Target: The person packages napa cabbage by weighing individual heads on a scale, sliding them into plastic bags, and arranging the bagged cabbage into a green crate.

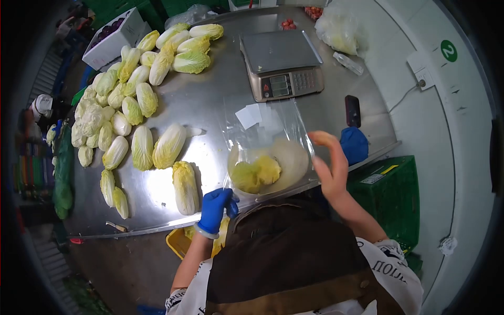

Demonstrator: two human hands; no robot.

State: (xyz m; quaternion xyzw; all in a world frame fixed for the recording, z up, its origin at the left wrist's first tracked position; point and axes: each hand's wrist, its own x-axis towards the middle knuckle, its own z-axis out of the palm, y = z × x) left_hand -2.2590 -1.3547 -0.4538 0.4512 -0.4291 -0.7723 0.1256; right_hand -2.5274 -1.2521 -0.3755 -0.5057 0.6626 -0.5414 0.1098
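A clear plastic bag [270, 118] lies on the steel table in front of me, with napa cabbage [269, 169] inside, its yellow-green leafy ends toward the left. My left hand [216, 206], in a blue glove, is closed on the bag's near left corner at the table edge. At the bag's right side is my bare right hand [332, 167], its fingers curved and apart from the thumb, the thumb tip right at the plastic. One napa cabbage [185, 188] lies just left of the bag. White paper labels [248, 116] show at the bag's far part.
Several napa cabbages [121, 100] are piled on the table's left [220, 113]. A digital scale [282, 60] stands beyond the bag. Right of it are a phone [353, 111] and a blue glove [354, 145]. A knife [116, 227] lies near the front edge; a green crate [391, 194] stands right.
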